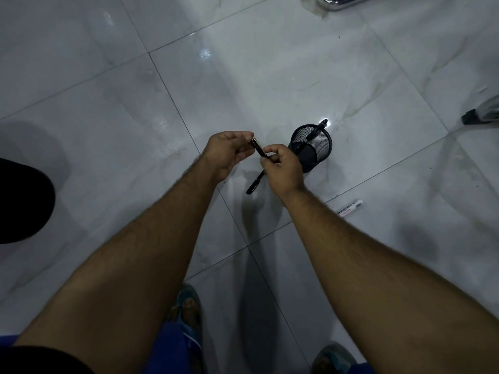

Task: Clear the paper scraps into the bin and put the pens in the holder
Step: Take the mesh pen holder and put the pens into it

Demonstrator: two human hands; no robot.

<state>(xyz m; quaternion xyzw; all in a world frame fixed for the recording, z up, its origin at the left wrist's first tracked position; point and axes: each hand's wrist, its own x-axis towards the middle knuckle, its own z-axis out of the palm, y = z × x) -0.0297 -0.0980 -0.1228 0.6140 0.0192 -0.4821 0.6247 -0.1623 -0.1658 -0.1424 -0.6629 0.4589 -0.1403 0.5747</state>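
A black mesh pen holder [321, 147] stands on the tiled floor with a black pen [317, 130] leaning out of it. Just left of the holder, both hands grip black pens above the floor. My left hand [226, 155] pinches the gold-tipped end of a short black pen [258, 148]. My right hand [283, 168] closes on that pen's other end, and a second black pen [253, 184] hangs down below its fist. A white marker [349, 207] lies on the floor to the right of my right forearm.
A round black object [24, 201] sits at the left edge, possibly the bin. Chrome chair legs [337, 0] show at the top. A dark object with clear plastic [483, 112] lies at the right edge. My feet in sandals [186, 311] are below.
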